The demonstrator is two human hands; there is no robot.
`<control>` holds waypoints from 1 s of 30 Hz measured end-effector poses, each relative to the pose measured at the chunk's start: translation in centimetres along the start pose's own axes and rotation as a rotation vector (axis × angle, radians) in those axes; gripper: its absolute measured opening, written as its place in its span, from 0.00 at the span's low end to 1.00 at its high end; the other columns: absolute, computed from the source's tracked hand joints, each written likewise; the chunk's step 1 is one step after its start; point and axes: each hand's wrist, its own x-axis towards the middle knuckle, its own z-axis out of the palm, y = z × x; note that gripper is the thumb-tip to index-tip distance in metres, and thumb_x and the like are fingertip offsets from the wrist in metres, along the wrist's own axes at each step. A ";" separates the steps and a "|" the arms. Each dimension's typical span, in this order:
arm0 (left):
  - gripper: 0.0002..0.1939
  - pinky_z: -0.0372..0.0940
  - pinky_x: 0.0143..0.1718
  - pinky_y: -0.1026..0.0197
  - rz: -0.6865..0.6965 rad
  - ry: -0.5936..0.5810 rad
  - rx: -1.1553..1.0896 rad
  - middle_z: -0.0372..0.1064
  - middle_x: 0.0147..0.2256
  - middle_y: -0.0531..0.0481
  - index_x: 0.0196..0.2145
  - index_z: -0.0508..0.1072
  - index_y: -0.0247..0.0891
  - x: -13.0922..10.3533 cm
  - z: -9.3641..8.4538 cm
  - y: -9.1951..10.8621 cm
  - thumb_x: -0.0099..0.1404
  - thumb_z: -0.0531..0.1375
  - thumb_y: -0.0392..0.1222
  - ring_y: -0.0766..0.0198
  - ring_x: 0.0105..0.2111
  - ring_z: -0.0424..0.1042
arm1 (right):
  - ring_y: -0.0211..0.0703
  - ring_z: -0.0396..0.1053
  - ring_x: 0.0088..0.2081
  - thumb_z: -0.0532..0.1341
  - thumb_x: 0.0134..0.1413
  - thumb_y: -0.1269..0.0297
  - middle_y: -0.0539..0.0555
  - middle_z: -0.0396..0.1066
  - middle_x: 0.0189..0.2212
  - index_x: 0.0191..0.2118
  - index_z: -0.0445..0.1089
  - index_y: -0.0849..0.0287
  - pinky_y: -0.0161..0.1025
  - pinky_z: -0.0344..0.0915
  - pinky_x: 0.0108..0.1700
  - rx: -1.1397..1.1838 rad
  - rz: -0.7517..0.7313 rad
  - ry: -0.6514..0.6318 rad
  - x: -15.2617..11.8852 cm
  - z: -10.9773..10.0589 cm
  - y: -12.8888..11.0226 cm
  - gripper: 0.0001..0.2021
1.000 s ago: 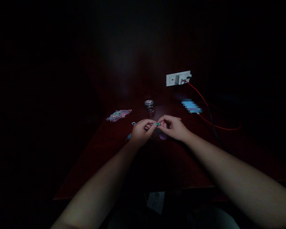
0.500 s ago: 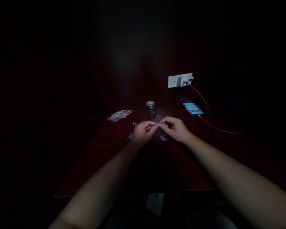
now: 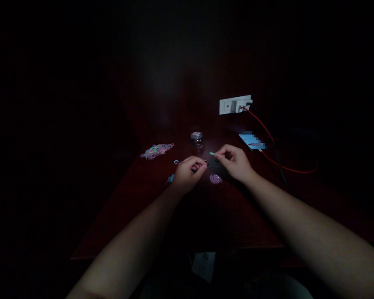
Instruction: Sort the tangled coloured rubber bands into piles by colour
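Note:
My right hand (image 3: 235,162) pinches a small green band (image 3: 212,153) between thumb and forefinger, above the dark red table. My left hand (image 3: 189,172) is closed to its left, with a small pinkish ring (image 3: 206,162) at its fingertips; whether the fingers grip it is hard to make out. Below and between the hands lies a small purple pile of bands (image 3: 215,179). Blue bands (image 3: 170,179) are partly hidden behind my left hand. A single light-blue band (image 3: 175,162) lies just beyond it. Further left is a larger mixed pile of bands (image 3: 157,150).
A clear lidded jar (image 3: 197,140) stands beyond my hands. At the right lies a lit phone (image 3: 252,141), with a red cable (image 3: 286,169) running to a charger in the wall socket (image 3: 227,106). The table's front edge (image 3: 237,248) crosses below my forearms.
My right hand has moved away to the right and slightly up with the green band, which both hands pinched before. The purple pile now shows more fully. My left hand stays nearly in place.

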 end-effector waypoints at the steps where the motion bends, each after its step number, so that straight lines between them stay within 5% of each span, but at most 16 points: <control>1: 0.04 0.65 0.34 0.65 0.008 0.003 0.007 0.72 0.33 0.49 0.32 0.73 0.36 0.0 0.0 0.1 0.62 0.59 0.39 0.68 0.31 0.69 | 0.37 0.63 0.26 0.63 0.52 0.60 0.52 0.69 0.25 0.28 0.68 0.61 0.35 0.59 0.29 0.008 0.001 0.013 0.1 -0.2 0.2 0.09; 10: 0.14 0.66 0.33 0.65 -0.028 0.015 -0.009 0.72 0.38 0.48 0.44 0.72 0.37 -0.1 0.3 -0.4 0.59 0.63 0.40 0.68 0.30 0.69 | 0.36 0.62 0.26 0.61 0.53 0.62 0.51 0.67 0.24 0.29 0.71 0.62 0.34 0.59 0.29 -0.092 -0.066 -0.235 -0.6 0.5 -0.4 0.08; 16: 0.08 0.65 0.29 0.65 -0.053 -0.030 -0.004 0.74 0.32 0.48 0.34 0.75 0.36 0.1 0.4 -0.3 0.60 0.62 0.44 0.68 0.28 0.69 | 0.37 0.63 0.27 0.62 0.53 0.60 0.51 0.67 0.24 0.29 0.71 0.62 0.33 0.59 0.29 -0.133 -0.084 -0.253 -0.7 0.6 -0.8 0.09; 30: 0.10 0.63 0.26 0.68 -0.163 -0.054 -0.066 0.73 0.30 0.49 0.37 0.75 0.35 0.1 0.6 -1.2 0.60 0.61 0.43 0.68 0.28 0.69 | 0.36 0.63 0.28 0.60 0.53 0.66 0.51 0.66 0.26 0.32 0.71 0.61 0.34 0.60 0.31 -0.180 -0.160 -0.270 -0.6 0.3 -0.6 0.05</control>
